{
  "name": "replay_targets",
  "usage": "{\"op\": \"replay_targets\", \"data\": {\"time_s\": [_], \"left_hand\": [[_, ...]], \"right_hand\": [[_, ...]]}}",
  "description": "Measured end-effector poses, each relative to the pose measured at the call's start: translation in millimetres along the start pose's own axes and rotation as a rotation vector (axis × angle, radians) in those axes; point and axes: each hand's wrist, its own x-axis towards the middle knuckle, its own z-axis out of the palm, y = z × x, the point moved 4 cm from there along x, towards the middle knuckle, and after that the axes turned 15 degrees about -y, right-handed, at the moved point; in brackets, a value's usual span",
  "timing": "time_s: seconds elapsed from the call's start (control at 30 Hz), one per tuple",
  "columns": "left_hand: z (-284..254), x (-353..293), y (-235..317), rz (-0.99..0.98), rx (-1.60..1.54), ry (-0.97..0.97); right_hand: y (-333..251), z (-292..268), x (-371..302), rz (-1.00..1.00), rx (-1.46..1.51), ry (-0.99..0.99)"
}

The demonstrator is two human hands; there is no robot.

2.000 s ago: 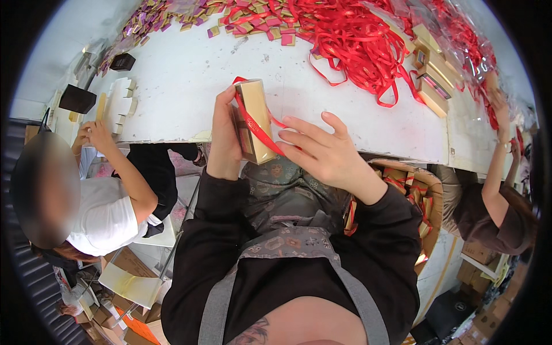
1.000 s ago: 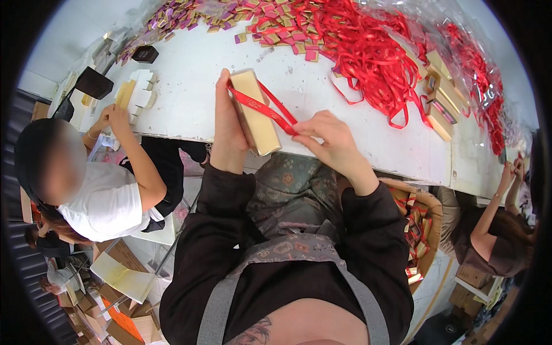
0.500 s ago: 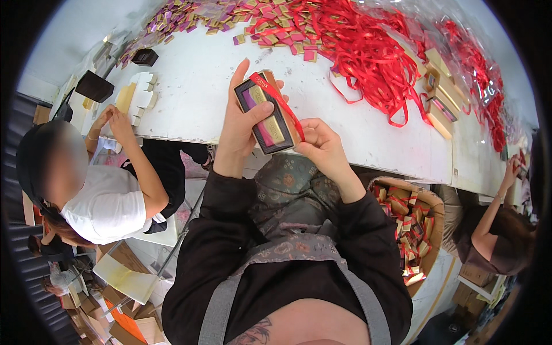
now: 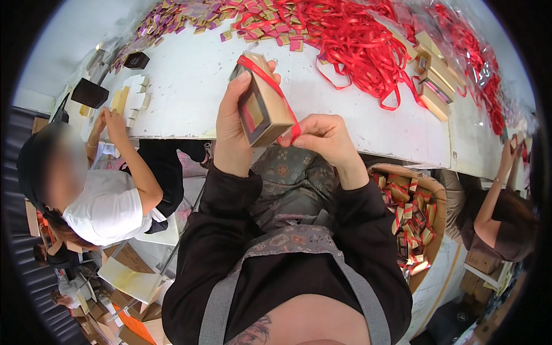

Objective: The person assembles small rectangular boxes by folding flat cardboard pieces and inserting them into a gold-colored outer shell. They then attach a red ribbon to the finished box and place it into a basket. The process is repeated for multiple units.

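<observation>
My left hand (image 4: 231,126) grips a small tan gift box (image 4: 265,102) upright above the near edge of the white table (image 4: 190,86). The box's windowed face shows dark and pink inside. A red ribbon (image 4: 270,83) runs over the box's top and down its right side. My right hand (image 4: 322,138) pinches that ribbon at the box's lower right corner. Both forearms in black sleeves rise from the lower edge.
A heap of loose red ribbon (image 4: 356,40) and scattered purple and gold pieces (image 4: 172,17) cover the table's far side. More tan boxes (image 4: 431,75) lie at right. A basket of ribboned boxes (image 4: 411,218) sits by my right. One person (image 4: 109,201) works at left, another (image 4: 506,213) at right.
I have turned the box from its plain face to its windowed side and lifted it. The ribbon now wraps over the top, and my right hand has slid down to pinch it at the lower corner.
</observation>
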Motion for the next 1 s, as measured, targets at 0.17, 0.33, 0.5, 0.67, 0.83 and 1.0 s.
{"op": "replay_targets", "data": {"time_s": [0.17, 0.33, 0.5, 0.67, 0.83, 1.0], "left_hand": [[-10.2, 12.9, -3.1, 0.263, 0.158, 0.068], [-32.8, 15.7, -19.4, 0.464, 0.394, 0.288], [-29.1, 6.6, -26.9, 0.616, 0.737, 0.242], [-7.7, -6.2, -39.3, 0.649, 0.844, -0.025], [17.4, -28.8, -89.7, 0.363, 0.642, -0.132], [23.6, -24.0, -104.1, 0.261, 1.043, -0.328]], "right_hand": [[50.0, 3.6, 6.0, -0.217, 0.435, 0.158], [83.1, 21.7, 2.4, -0.023, 0.842, 0.265], [78.0, 38.1, 0.4, -0.185, 1.21, 0.199], [74.8, 1.3, -26.6, -0.278, 0.779, 0.457], [7.5, -5.7, -89.0, -0.137, -0.238, 0.75], [-99.6, -61.3, -210.3, 0.586, -1.232, -0.01]]}}
